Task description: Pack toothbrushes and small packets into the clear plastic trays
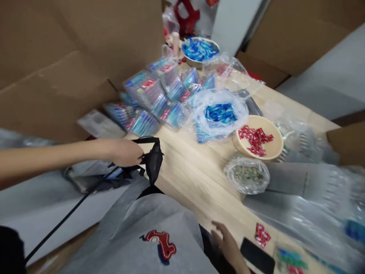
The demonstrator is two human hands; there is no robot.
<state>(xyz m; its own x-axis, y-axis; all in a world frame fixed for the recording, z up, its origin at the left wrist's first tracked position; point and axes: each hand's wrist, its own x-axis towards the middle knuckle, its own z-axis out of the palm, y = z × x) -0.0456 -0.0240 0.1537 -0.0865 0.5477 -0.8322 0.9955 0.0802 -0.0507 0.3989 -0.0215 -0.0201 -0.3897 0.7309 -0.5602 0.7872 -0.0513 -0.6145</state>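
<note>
My left hand (pixel 124 153) is closed round the strap of a small black pouch (pixel 154 163) and holds it over the near left edge of the table. A black cord (pixel 74 211) runs from there down to the lower left. Close to the table's front edge is my right hand (pixel 228 245), with its fingers apart and nothing visible in them. A dark phone (pixel 257 257) lies just right of that hand, and a red patterned piece (pixel 261 235) lies beyond the phone. My grey apron (pixel 137 236) bears a red figure.
Clear packs of blue sticks (pixel 151 95) are piled at the back left. A bag of blue pieces (pixel 221 113), a cream bowl of red pieces (pixel 278 142) and a bag of small greenish bits (pixel 247 174) stand mid-table. Plastic packaging (pixel 302 190) covers the right side. Cardboard (pixel 71 68) rises behind.
</note>
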